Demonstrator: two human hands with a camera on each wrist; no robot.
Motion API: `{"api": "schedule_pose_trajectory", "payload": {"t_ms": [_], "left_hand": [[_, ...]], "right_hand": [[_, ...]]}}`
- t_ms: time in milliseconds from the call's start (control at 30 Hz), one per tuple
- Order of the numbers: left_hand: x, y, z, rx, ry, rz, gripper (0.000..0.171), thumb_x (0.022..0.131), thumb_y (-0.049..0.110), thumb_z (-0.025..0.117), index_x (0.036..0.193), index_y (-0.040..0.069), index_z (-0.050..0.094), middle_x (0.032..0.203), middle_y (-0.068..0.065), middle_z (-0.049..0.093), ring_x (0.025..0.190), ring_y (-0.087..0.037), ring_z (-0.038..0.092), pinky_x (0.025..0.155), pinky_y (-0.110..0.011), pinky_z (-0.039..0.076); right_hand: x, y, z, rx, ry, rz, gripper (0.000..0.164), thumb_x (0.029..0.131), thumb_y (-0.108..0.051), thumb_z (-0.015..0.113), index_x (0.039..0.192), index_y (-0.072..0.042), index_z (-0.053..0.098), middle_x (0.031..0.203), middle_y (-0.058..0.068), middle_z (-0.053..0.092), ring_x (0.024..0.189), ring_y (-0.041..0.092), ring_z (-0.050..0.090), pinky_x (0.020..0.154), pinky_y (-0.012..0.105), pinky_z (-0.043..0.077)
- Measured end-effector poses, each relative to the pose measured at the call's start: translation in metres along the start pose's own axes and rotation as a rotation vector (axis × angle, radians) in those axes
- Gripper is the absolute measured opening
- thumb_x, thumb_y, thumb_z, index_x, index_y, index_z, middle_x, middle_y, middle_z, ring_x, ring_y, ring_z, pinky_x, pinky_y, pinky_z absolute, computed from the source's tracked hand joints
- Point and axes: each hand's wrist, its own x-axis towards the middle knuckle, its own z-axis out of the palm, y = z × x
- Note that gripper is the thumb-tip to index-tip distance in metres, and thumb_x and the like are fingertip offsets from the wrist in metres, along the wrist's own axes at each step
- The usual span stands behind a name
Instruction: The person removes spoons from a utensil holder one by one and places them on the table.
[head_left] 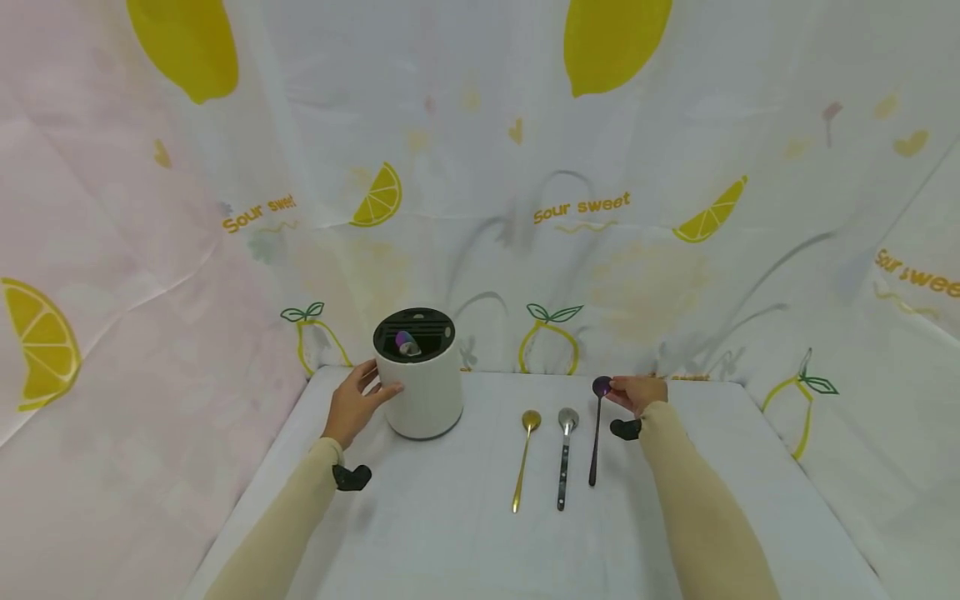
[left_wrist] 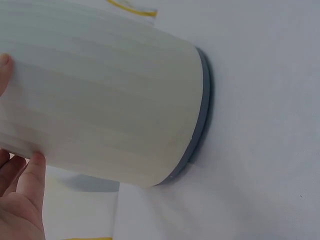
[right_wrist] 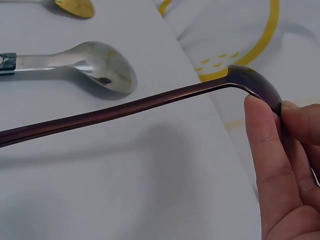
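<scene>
At the left of the table stands a white cylindrical container [head_left: 424,400] with a black slotted top. My left hand [head_left: 356,405] holds its left side, the thumb in front and the fingers round the far side; the left wrist view shows fingertips [left_wrist: 36,165] against the white wall. My right hand [head_left: 637,392] pinches the bowl of a dark purple long-handled spoon [right_wrist: 130,107] between thumb and fingers. The bowl is raised off the cloth, the handle sloping down towards me. Left of it lie a silver spoon with a dark handle [head_left: 564,467] and a gold spoon [head_left: 522,462].
A shiny purple-blue piece [head_left: 405,340] and a silver one [head_left: 410,350] show in the container's top opening. A white cloth covers the table [head_left: 465,533]. Lemon-printed fabric [head_left: 480,275] hangs behind the table and along both sides.
</scene>
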Motion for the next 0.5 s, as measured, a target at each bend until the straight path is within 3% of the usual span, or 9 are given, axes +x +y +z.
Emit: {"api": "schedule_pose_trajectory", "payload": {"t_ms": [200,333,500], "left_hand": [[0.002,-0.002,-0.003,-0.013,0.002,0.008,0.094,0.074,0.054,0.079,0.149,0.016,0.038,0.153,-0.003,0.036,0.141,-0.023,0.035,0.108,-0.035,0.041],[0.003,-0.003,-0.002,-0.015,0.003,0.015,0.093,0.074,0.054,0.079,0.148,0.016,0.038,0.153,-0.003,0.037,0.14,-0.023,0.035,0.108,-0.036,0.041],[0.002,-0.005,-0.001,-0.005,-0.007,0.006,0.095,0.074,0.056,0.078,0.149,0.015,0.037,0.154,-0.004,0.036,0.141,-0.023,0.035,0.108,-0.036,0.041]], "right_hand": [[0.003,0.016,-0.01,0.005,-0.015,0.026,0.014,0.083,0.017,0.062,0.094,0.01,0.065,0.071,0.009,0.068,0.064,0.02,0.071,0.065,0.028,0.06],[0.0,0.022,-0.013,-0.016,-0.021,0.043,0.012,0.084,0.018,0.062,0.092,0.009,0.065,0.07,0.011,0.067,0.064,0.02,0.071,0.064,0.028,0.06],[-0.002,0.03,-0.019,-0.052,-0.013,0.066,0.018,0.084,0.016,0.063,0.102,0.012,0.063,0.071,0.011,0.067,0.063,0.021,0.071,0.064,0.028,0.061]]}}
